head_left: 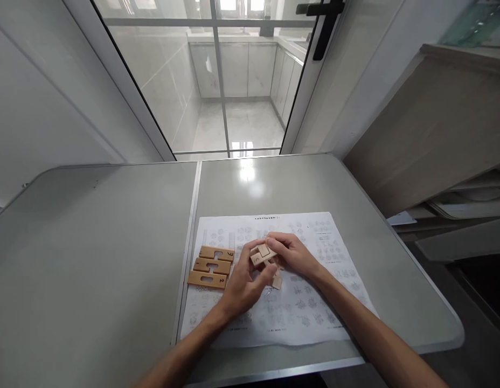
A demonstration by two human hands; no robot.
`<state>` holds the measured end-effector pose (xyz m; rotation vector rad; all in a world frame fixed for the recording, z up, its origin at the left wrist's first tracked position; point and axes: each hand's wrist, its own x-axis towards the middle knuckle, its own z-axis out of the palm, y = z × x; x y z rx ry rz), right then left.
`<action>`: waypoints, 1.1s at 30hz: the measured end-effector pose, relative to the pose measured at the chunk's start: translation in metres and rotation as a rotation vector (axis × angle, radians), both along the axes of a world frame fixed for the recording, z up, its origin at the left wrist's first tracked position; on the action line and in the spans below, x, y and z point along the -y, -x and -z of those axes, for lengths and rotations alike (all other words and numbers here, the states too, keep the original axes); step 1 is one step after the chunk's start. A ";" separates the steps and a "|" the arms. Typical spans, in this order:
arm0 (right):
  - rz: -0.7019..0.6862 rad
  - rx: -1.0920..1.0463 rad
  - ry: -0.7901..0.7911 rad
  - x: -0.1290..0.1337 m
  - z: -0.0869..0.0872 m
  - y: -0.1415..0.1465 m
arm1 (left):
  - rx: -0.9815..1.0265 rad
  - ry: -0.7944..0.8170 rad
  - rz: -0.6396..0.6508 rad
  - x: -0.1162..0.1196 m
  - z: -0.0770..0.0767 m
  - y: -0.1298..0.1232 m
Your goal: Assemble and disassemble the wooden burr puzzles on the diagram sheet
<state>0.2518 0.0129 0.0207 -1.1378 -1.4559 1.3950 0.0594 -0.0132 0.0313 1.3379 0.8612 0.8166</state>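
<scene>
A few joined wooden puzzle pieces (257,258) are held between my two hands, above a printed sheet. My left hand (245,280) closes on them from the left, its thumb below and its fingers behind. From the right, the fingertips of my right hand (288,250) pinch the upper part. One light piece (277,281) sticks out downward under the hands; how it joins the others is hidden. Left of my left hand lie three flat wooden pieces with slots: one at the top (207,253), a middle one (201,264) and one marked 2 (197,277).
The white sheet (314,323) with printed diagrams lies on a grey table (124,258) with a metal seam (192,207). Behind the table stands a glass door (242,126) with a black handle (325,32). A wooden cabinet (431,124) rises at the right.
</scene>
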 end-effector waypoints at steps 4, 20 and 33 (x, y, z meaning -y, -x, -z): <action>-0.007 -0.019 0.037 0.000 -0.003 0.000 | 0.023 0.005 -0.045 0.002 -0.003 -0.001; -0.328 0.323 -0.152 -0.013 -0.023 -0.056 | 0.157 0.248 -0.262 -0.012 -0.002 0.002; -0.261 0.406 -0.267 -0.007 -0.011 -0.046 | 0.190 0.244 -0.247 -0.011 -0.001 -0.001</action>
